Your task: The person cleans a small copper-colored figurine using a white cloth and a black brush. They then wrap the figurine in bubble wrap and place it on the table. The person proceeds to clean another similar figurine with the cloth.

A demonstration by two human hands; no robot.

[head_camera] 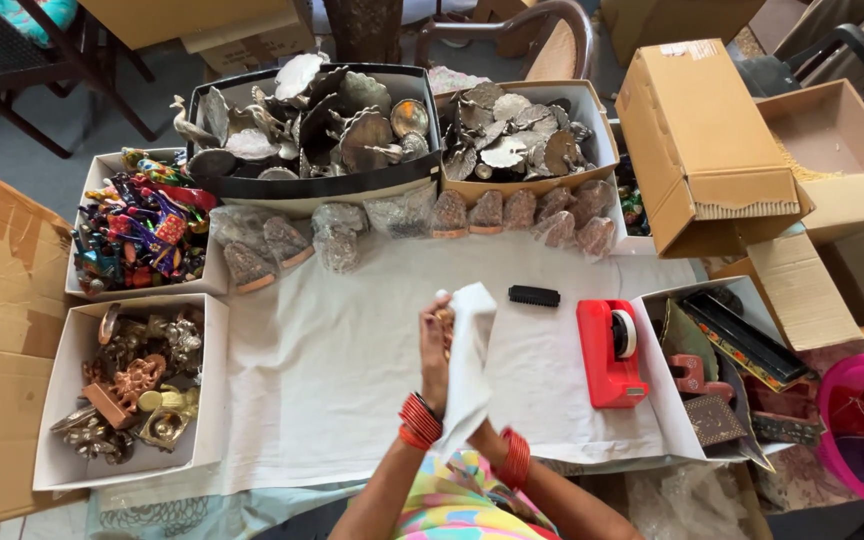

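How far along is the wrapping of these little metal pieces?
Done: a row of wrapped bundles lies along the far edge of the white table cloth. In hand: the left hand holds a small brassy piece while the white cloth covers most of the right hand. Left: boxes of silver ornaments, colourful figurines and brass items sit unwrapped.

A brown carton (pixel 704 140) with a pale label (pixel 689 47) lies at far right. Two open boxes (pixel 312 125) of metal pieces stand at the back, clear wrapped packets (pixel 487 212) lined before them. White boxes (pixel 132 390) sit at left.
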